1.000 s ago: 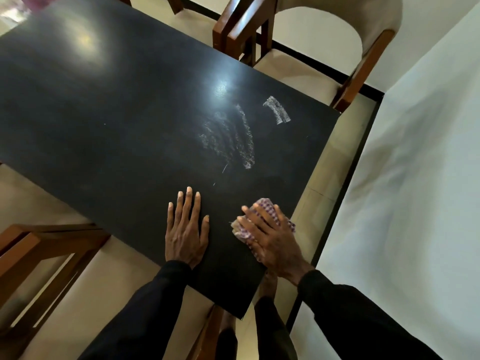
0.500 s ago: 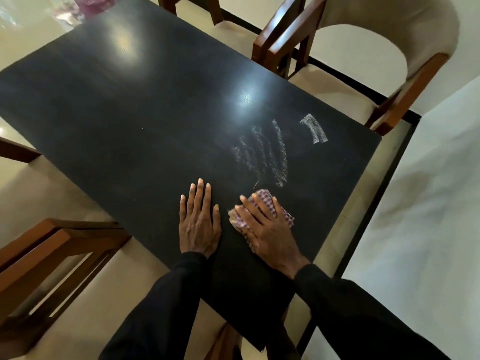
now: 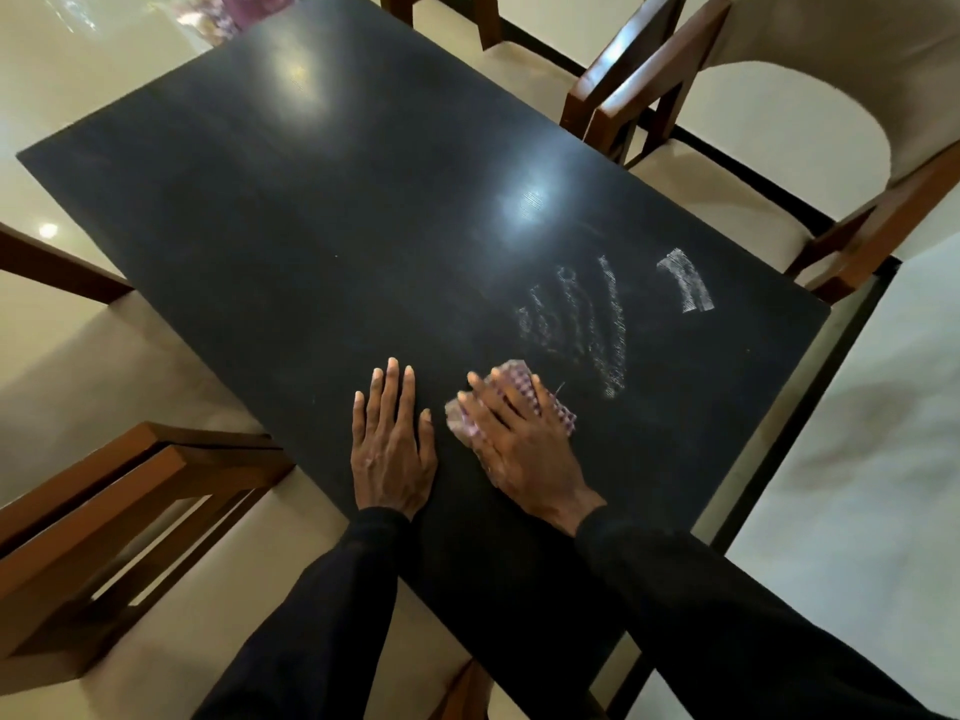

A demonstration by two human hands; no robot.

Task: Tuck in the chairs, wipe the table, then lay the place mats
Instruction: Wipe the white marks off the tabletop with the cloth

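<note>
Glossy cream floor meets a pale wall along black skirting.

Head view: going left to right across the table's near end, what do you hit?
Order: wooden chair → left hand → right hand flat on the cloth → white patch → cushioned chair.

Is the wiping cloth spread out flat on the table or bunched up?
Bunched up: the checked cloth is a small wad under the right hand, only its edges showing past the fingers.
</note>
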